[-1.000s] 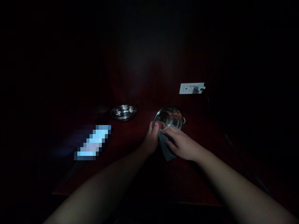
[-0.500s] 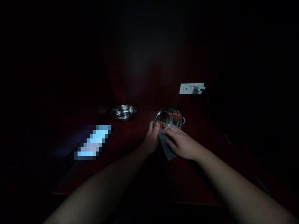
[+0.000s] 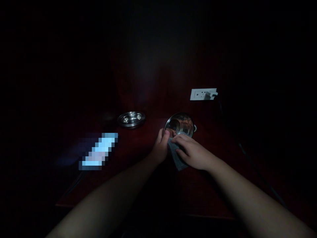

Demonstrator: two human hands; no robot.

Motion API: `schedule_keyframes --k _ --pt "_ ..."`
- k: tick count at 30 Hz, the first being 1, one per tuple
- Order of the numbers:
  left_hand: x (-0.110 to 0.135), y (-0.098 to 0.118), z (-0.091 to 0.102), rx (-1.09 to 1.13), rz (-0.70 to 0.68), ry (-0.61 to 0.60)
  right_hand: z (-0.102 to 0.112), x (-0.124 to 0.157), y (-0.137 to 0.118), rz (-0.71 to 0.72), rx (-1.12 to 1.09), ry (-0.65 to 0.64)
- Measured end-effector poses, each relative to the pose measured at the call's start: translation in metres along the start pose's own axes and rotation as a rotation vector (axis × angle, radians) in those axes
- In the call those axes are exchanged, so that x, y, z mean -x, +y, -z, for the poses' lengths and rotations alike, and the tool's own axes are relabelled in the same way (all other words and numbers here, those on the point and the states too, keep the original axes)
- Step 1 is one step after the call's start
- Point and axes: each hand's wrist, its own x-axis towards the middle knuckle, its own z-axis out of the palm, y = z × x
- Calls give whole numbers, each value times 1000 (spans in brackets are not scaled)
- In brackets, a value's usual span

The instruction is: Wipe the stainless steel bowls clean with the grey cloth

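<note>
In a very dark room, a shiny steel bowl (image 3: 182, 123) with a small side handle sits tilted on a dark red wooden table (image 3: 138, 185). My left hand (image 3: 160, 147) grips its near rim, thumb over the edge. My right hand (image 3: 195, 152) presses a grey cloth (image 3: 176, 158) against the bowl's near side, fingers closed over the cloth.
A second steel dish (image 3: 131, 119) lies to the left of the bowl. A lit, blurred screen (image 3: 98, 151) glows further left. A white wall socket (image 3: 203, 94) with a plug sits behind, its dark cable (image 3: 250, 162) running down the right side. The table's near edge is at the bottom.
Almost nothing: my right hand with the cloth has shifted very slightly along the bowl's rim. The left hand and bowl stay put.
</note>
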Motion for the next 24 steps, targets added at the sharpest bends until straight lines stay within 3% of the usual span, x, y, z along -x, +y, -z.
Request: schedule_keyframes --k 18,24 --pt "0 -1 2 -28 -19 0 -3 0 -3 -3 -45 0" --pt "4 -1 4 13 67 24 -6 1 -9 20 -163 14"
